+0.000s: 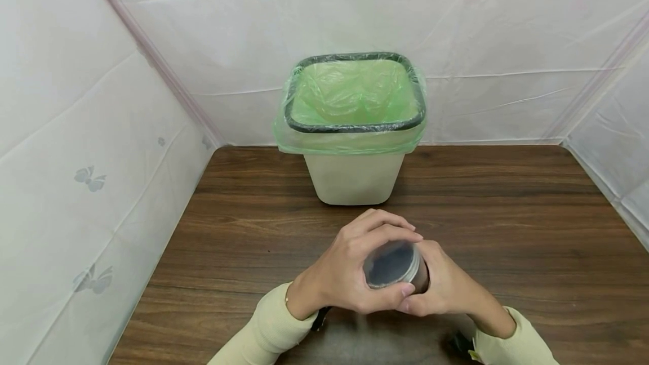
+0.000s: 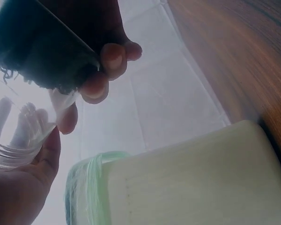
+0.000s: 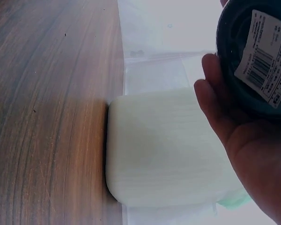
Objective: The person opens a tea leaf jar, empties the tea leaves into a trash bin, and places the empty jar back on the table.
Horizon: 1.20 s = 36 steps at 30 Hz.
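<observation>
A clear jar [image 1: 390, 263] with dark, stringy contents is held tilted in both hands over the front of the table. My left hand [image 1: 350, 266] curls around its clear, ridged end, fingers over the far side and thumb on the near side. With my right hand [image 1: 446, 283] I grip the other end, its thumb tip close to the left thumb. In the left wrist view the dark contents [image 2: 37, 47] fill the jar's upper part, and the end by my left palm is see-through. The right wrist view shows the jar's round base with a white barcode label [image 3: 267, 58].
A cream bin [image 1: 355, 179] stands behind the hands, lined with a green plastic bag [image 1: 355, 92] under a dark rim ring. The brown wood-grain table [image 1: 228, 241] is bordered by white sheeting [image 1: 243, 27] at the back and sides.
</observation>
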### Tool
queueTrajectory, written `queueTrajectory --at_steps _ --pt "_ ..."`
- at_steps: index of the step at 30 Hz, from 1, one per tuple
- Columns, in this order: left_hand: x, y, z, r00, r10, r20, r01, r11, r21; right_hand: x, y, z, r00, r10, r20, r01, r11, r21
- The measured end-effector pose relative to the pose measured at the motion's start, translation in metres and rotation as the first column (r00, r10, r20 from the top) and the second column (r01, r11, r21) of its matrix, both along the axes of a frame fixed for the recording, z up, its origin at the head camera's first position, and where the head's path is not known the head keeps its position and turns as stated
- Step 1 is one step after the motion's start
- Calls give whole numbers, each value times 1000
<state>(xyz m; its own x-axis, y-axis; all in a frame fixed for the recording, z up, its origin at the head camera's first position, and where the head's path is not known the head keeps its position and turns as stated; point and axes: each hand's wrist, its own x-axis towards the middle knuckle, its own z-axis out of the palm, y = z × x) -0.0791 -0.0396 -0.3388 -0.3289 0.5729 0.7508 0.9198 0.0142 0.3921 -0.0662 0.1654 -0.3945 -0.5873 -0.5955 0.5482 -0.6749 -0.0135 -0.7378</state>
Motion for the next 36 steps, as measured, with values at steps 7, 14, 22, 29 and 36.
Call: queueTrajectory --at_steps 7,14,22,29,36 --pt "0 0 -1 998 53 15 -53 998 14 4 -2 2 991 -132 16 132 991 38" --pt "0 0 -3 994 108 35 -109 994 27 6 -4 2 970 -243 -5 243 966 86" --pt "-1 1 -5 986 161 48 -163 986 42 7 -7 4 940 -336 -63 341 932 121" --pt "-1 0 -9 979 188 77 -192 980 46 7 -10 3 907 -405 -112 418 898 138" --pt "-1 0 -11 975 207 87 -212 976 58 7 -11 2 895 -430 -120 444 885 139"
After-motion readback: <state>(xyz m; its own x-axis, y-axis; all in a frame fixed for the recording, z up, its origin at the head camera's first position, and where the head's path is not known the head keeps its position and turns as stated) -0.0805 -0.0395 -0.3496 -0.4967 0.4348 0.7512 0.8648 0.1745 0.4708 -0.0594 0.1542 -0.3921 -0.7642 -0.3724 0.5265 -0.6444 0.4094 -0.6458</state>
